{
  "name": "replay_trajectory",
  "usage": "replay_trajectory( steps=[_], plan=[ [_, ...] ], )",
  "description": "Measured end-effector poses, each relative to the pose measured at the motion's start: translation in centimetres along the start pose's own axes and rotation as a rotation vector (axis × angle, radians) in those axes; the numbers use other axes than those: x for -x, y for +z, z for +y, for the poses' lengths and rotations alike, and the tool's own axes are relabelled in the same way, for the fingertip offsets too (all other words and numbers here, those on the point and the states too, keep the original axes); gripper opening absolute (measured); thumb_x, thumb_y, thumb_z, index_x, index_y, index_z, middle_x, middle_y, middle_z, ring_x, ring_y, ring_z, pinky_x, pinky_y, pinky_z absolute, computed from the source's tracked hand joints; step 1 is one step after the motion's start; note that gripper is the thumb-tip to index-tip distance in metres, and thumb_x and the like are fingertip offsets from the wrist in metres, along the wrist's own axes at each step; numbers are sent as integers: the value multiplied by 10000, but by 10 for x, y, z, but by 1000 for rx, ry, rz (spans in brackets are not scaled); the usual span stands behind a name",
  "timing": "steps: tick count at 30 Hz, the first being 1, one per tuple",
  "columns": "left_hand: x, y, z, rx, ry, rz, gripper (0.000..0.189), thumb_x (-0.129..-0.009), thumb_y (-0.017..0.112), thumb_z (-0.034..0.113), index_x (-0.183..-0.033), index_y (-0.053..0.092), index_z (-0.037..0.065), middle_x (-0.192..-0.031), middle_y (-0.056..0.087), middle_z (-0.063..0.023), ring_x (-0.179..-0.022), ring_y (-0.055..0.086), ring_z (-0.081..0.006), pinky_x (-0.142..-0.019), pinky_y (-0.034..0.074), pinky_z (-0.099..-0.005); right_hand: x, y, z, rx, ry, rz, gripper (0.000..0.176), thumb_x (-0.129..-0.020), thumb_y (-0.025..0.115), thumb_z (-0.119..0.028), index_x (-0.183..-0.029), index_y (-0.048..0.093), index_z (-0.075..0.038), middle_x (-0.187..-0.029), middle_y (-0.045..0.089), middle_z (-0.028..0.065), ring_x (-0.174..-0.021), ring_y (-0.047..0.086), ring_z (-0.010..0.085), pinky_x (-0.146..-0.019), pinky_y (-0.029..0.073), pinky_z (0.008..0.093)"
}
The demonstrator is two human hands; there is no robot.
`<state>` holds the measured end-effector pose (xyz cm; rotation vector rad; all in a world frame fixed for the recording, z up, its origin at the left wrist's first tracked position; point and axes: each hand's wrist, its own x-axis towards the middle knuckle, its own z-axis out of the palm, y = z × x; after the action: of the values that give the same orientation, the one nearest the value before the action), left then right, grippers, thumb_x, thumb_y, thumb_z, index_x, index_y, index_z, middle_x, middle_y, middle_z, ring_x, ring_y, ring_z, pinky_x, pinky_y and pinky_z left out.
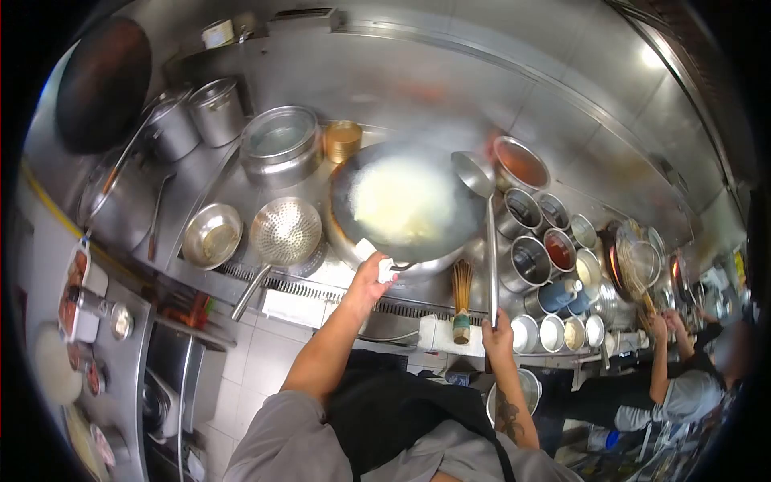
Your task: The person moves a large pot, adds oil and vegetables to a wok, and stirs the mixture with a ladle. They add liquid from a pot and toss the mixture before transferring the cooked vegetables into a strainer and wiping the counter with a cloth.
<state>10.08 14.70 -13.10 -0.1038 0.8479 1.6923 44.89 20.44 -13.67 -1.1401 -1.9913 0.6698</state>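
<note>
A large dark wok sits on the range in front of me, with pale yellow, steaming contents inside; steam blurs what they are. My left hand is closed around a folded white cloth at the wok's near handle. In my right hand is the long handle of a metal ladle, whose bowl hangs above the wok's right rim. Between my hands, a bamboo wok brush stands at the range's front edge. To the wok's left rests a perforated strainer with its handle toward me.
Left of the wok are a metal bowl and a large pot. Several seasoning containers crowd the right side, beyond a pot of red liquid. At far right, another person works at a second wok.
</note>
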Motion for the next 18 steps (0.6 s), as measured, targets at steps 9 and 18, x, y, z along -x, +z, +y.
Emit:
replay_trajectory(
  steps=[9,18],
  plan=[
    [61,-8,3,55,-17,9,88,-823,592,162,-895,548,138,-763,590,-22,-665,564,-160,-512,476,-331,-30,-5,-25,-167,76,-168,364,-852,616,-89,-1183,533,39,-737,574,59,-584,507,112,-546,431,271],
    [106,-59,27,95,-101,-39,112,-810,599,149,-900,545,108,-730,590,-44,-659,584,-175,-529,489,-335,-12,19,-51,-150,64,-190,326,-880,580,-46,-1195,516,6,-707,552,2,-488,468,53,-425,369,222]
  ],
)
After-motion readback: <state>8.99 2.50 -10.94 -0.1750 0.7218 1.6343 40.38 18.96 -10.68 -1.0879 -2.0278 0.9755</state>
